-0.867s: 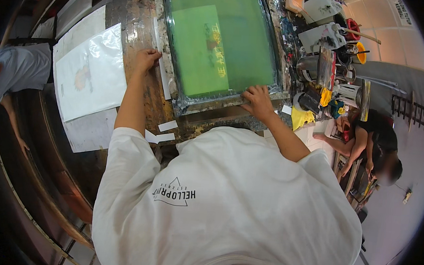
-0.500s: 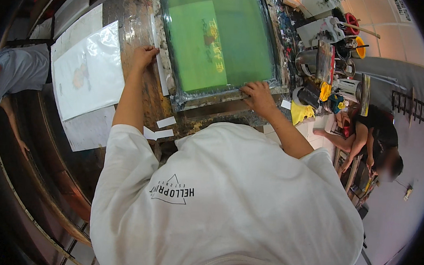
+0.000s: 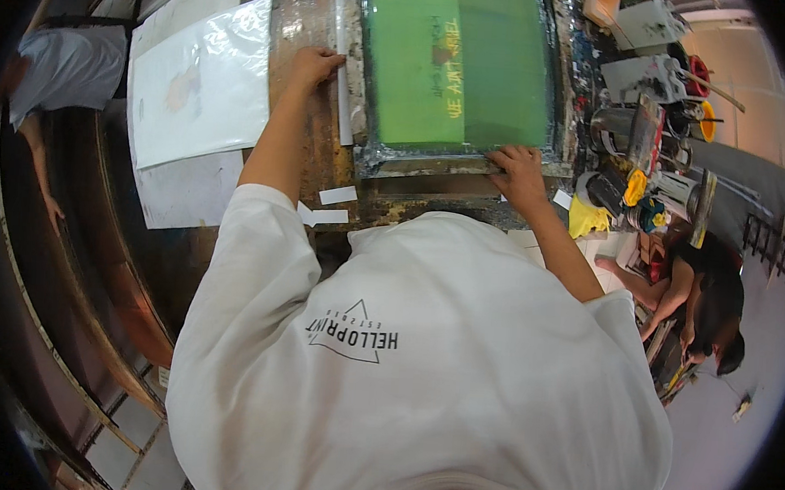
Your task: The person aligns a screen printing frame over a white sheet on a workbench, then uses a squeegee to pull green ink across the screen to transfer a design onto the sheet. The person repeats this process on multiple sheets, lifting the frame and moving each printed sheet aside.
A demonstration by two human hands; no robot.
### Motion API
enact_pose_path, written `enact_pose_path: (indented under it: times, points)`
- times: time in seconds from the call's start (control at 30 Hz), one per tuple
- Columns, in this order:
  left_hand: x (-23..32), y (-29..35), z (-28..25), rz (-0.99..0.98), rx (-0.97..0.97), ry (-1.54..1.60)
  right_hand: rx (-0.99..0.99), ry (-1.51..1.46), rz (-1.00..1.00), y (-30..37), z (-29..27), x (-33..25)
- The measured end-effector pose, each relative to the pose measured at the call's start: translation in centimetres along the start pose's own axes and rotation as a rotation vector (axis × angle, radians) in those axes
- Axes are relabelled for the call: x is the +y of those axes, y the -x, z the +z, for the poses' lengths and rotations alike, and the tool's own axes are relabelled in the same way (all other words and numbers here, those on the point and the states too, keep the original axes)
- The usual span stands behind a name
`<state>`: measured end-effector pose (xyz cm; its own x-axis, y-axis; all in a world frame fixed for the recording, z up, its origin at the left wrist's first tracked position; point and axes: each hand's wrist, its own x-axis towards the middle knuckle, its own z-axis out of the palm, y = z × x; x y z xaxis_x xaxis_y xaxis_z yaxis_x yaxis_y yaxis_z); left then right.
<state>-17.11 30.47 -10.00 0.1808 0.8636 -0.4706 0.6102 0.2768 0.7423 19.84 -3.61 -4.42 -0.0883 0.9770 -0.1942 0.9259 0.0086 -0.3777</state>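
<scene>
A screen-printing frame (image 3: 458, 166) with green mesh (image 3: 510, 82) lies on the worktable ahead of me. Yellow lettering and a small dark mark show on the mesh's lighter green half. My left hand (image 3: 313, 68) is at the frame's left side, its fingertips closed on a narrow white strip (image 3: 343, 107) lying along that edge. At the near right corner, my right hand (image 3: 520, 176) has its fingers curled over the frame's near rail. The underside of the frame is hidden.
Left of the frame lie a clear plastic-covered sheet (image 3: 204, 90) and small white paper pieces (image 3: 338, 195). Paint containers (image 3: 641, 79) and a yellow cloth (image 3: 588, 219) crowd the right. One person (image 3: 71, 68) is at far left, another (image 3: 709, 287) sits at right.
The whole view has shifted, so the table appears farther right and higher. Both hands keep about the same places on the strip and the frame.
</scene>
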Motion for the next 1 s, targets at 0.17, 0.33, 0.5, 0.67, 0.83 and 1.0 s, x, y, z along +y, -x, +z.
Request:
enact_pose_path:
  times: [0.17, 0.33, 0.5, 0.67, 0.83, 1.0]
  points:
    - [-1.7, -0.9, -0.5, -0.049, -0.041, 0.144, 0.023, -0.028, -0.03, -0.1, -0.3, -0.3]
    - [-0.8, -0.4, 0.0, -0.013, -0.049, 0.135, 0.044, 0.006, -0.049, 0.1, 0.4, 0.6]
    - [-1.4, -0.1, -0.5, -0.012, -0.084, 0.173, 0.05, 0.018, -0.078, 0.0, 0.1, 0.6]
    - [-0.9, 0.0, 0.2, -0.013, -0.066, 0.207, 0.058, 0.04, -0.055, 0.3, -0.3, 0.3]
    - [-2.5, -1.0, -0.1, -0.017, -0.093, 0.221, 0.01, 0.04, -0.039, 0.2, -0.5, 0.0]
    - [-3.0, -1.3, 0.0, 0.024, -0.088, 0.221, 0.07, -0.008, -0.063, 0.4, -1.0, -0.5]
